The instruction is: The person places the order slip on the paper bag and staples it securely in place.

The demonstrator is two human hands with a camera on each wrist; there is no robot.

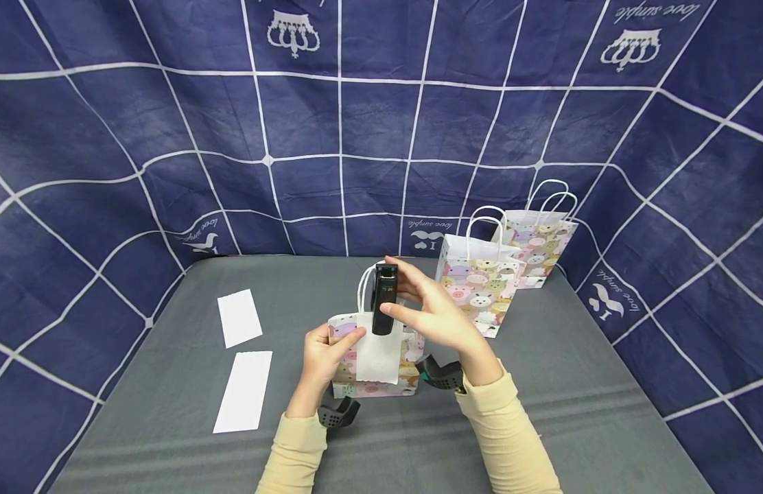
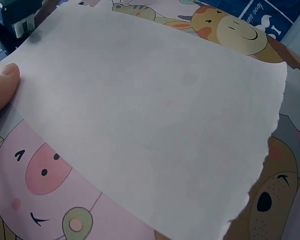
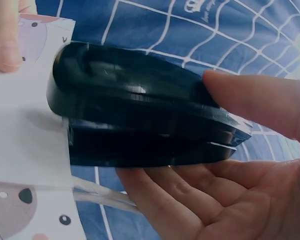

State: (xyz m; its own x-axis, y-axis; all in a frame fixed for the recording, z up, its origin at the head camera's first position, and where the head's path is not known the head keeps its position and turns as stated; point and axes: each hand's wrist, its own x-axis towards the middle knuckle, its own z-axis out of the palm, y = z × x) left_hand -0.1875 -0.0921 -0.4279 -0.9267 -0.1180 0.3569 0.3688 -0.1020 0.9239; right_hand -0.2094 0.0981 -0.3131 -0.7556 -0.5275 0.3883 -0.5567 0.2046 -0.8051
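Note:
My right hand (image 1: pixel 440 309) grips a black stapler (image 1: pixel 385 298), thumb on its upper arm and fingers beneath its base. The stapler's front end straddles the top edge of an animal-print paper bag (image 1: pixel 347 370) and a white paper slip (image 1: pixel 379 360) lying against the bag's front. At the bag's upper left, my left hand (image 1: pixel 322 357) pinches the slip and bag, its thumb on the paper. The left wrist view shows the slip (image 2: pixel 165 120) with a torn edge over the printed animals. White twisted handles (image 3: pixel 100 192) pass beside the stapler in the right wrist view.
Two more animal-print bags, a nearer one (image 1: pixel 480 295) and a farther one (image 1: pixel 545 243), stand upright at the back right. Two white slips lie at the left, an upper one (image 1: pixel 239 319) and a lower one (image 1: pixel 243 391), on the grey tabletop (image 1: pixel 171 425). Blue grid cloth (image 1: pixel 381 123) hangs behind.

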